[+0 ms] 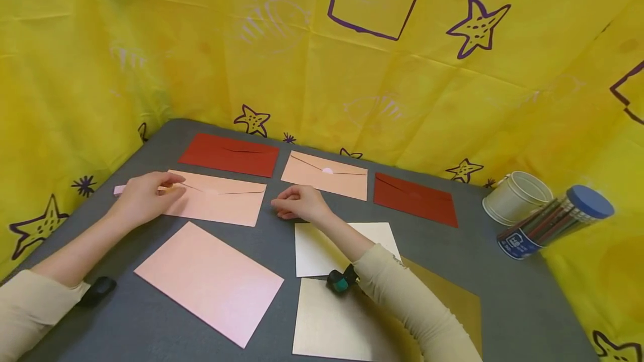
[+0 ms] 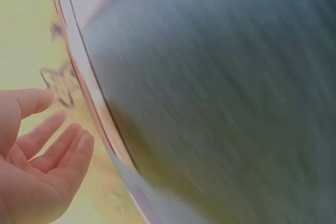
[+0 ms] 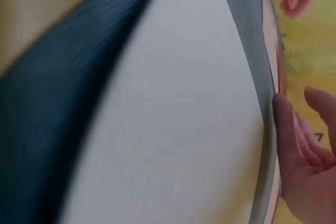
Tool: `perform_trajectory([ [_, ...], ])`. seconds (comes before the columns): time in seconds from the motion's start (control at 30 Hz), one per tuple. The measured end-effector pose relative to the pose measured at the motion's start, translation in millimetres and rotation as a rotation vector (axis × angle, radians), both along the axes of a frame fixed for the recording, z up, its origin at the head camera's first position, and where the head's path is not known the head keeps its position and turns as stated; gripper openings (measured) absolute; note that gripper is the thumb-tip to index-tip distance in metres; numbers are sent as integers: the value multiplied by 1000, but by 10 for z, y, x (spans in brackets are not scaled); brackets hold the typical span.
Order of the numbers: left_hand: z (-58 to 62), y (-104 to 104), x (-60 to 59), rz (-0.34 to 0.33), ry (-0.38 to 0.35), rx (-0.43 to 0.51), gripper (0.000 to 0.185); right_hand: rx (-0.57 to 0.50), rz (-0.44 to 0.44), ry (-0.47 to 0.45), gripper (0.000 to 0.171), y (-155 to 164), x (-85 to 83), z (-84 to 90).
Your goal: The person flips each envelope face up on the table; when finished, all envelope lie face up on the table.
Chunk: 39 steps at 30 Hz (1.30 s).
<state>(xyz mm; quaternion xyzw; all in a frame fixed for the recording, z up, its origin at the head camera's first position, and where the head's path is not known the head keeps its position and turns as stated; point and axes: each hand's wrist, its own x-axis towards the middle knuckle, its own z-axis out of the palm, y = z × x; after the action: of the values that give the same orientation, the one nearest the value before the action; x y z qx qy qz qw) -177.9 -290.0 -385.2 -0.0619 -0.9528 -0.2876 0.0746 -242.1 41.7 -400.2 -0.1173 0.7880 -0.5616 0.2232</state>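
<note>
In the head view my left hand [image 1: 146,197] hovers at the left end of a pale pink envelope [image 1: 226,200], fingers loosely bent. The left wrist view shows that hand [image 2: 47,166] with thumb and fingers apart and nothing between them. A slim pale pink item [image 1: 119,189] sticks out behind it, partly hidden; I cannot tell its kind. My right hand [image 1: 302,203], loosely curled and holding nothing, is between that envelope and a peach envelope [image 1: 347,183] with a white round seal [image 1: 328,171]. Below its wrist lies a white sheet [image 1: 319,250].
Red envelopes lie at back left [image 1: 226,155] and right [image 1: 415,201]. Nearer are a pink sheet [image 1: 208,281], a cream sheet [image 1: 337,317] and a gold sheet [image 1: 448,289], partly under my right arm. A white tin cup [image 1: 515,197] and a pencil tub [image 1: 523,244] stand far right, before yellow cloth.
</note>
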Motion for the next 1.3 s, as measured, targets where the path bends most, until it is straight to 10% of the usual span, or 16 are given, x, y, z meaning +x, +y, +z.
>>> perform_trajectory([
  [0.47,70,1033,96,-272,3,74,36,87,60,183,30,775,245,84],
  [0.9,54,1813,312,-708,-187,-197,76,480,258,505,64,1731,611,101],
  [1.3,-83,1998,234,-724,-229,-326,97,603,318,496,97,2081,743,14],
])
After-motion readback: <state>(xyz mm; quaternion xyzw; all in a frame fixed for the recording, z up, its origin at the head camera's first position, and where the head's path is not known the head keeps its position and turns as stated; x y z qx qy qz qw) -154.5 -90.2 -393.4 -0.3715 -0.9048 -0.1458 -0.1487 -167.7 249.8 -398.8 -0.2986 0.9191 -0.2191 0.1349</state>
